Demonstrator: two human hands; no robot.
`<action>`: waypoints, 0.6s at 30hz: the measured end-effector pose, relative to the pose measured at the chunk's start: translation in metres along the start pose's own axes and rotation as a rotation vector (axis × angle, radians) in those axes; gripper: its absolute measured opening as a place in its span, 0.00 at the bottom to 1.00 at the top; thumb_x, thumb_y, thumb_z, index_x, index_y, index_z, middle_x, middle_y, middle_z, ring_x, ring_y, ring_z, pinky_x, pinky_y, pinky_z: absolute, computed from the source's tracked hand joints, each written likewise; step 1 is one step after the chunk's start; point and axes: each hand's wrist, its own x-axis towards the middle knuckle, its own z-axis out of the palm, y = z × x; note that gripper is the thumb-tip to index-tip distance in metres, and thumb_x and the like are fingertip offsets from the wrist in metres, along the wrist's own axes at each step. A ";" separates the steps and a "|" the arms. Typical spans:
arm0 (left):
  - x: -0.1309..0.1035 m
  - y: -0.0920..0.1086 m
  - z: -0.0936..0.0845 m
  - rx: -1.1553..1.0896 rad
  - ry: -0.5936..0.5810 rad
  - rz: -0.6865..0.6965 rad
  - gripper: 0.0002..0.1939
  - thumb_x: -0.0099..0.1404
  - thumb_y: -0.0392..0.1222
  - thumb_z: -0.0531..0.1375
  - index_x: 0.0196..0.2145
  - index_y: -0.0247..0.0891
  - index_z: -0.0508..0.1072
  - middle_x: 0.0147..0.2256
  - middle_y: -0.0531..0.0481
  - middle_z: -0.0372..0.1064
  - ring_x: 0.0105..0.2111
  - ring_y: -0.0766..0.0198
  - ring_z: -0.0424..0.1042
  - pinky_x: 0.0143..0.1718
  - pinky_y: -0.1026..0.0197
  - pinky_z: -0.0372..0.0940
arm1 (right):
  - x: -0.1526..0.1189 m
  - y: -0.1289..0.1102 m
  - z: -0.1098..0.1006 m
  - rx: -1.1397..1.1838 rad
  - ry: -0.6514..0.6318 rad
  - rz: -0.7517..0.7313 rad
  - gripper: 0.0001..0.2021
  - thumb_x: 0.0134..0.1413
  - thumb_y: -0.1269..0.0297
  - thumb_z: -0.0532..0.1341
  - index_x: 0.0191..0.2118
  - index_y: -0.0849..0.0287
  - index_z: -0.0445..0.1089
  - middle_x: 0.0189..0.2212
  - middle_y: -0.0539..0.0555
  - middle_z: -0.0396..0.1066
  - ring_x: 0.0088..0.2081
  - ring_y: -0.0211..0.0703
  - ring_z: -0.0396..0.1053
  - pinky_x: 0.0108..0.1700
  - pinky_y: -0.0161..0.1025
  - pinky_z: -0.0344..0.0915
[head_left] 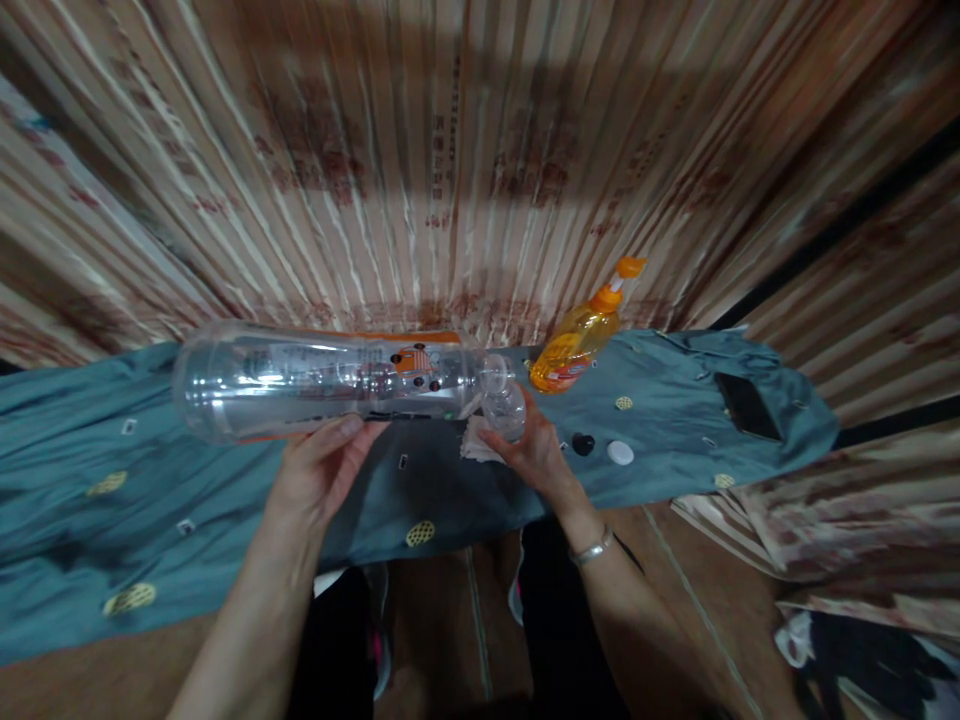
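- At the far left, the counter [247, 500], draped in a teal cloth with yellow and white motifs, runs across in front of me, below a beige pleated curtain [450, 150] with dark red floral print.
- Over its left and middle part I hold a large clear plastic bottle [300, 385] on its side, roughly level, base to the left and neck to the right; orange and black figures are printed near its shoulder.
- My left grip [322, 460] is partly closed around the bottle's lower side near mid-length, my thumb lying along the plastic; the far fingertips are hidden.
- At the neck end sits a small clear, rounded plastic piece [504, 408]; I can't tell whether it is joined to the bottle.
- Just below that piece lies a small pale pinkish cloth [476, 440].
- My right grip [536, 445] is curled around the small piece, thumb and fingers closed in on it, with a silver band [592, 547] at the wrist.
- Beyond my right grip stands a clear pump bottle of amber liquid with an orange top [574, 350].
- Nearer me are a small black cap [583, 443] and, just right of it, a round white lid [620, 453].
- Well to the right, a black phone [748, 406] lies flat.
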 end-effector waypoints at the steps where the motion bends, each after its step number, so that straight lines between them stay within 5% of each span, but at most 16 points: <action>1: 0.000 0.000 0.000 0.004 0.000 0.001 0.30 0.35 0.38 0.80 0.40 0.42 0.83 0.40 0.48 0.85 0.46 0.46 0.83 0.48 0.50 0.81 | 0.000 0.000 0.000 0.000 0.000 0.001 0.40 0.52 0.57 0.74 0.69 0.53 0.62 0.60 0.63 0.77 0.60 0.61 0.76 0.64 0.62 0.73; 8: -0.003 0.002 0.001 0.009 0.024 0.030 0.32 0.34 0.38 0.81 0.41 0.43 0.84 0.38 0.48 0.85 0.45 0.49 0.84 0.41 0.58 0.82 | -0.001 -0.004 -0.001 0.001 -0.007 -0.018 0.38 0.53 0.57 0.74 0.68 0.59 0.63 0.60 0.66 0.77 0.61 0.62 0.76 0.64 0.59 0.73; 18: -0.011 0.006 0.014 0.026 0.046 0.056 0.28 0.33 0.33 0.78 0.36 0.42 0.82 0.38 0.48 0.84 0.48 0.43 0.83 0.47 0.47 0.82 | 0.000 -0.003 0.001 0.011 -0.009 -0.022 0.38 0.53 0.57 0.73 0.67 0.62 0.63 0.61 0.70 0.75 0.62 0.65 0.75 0.64 0.65 0.72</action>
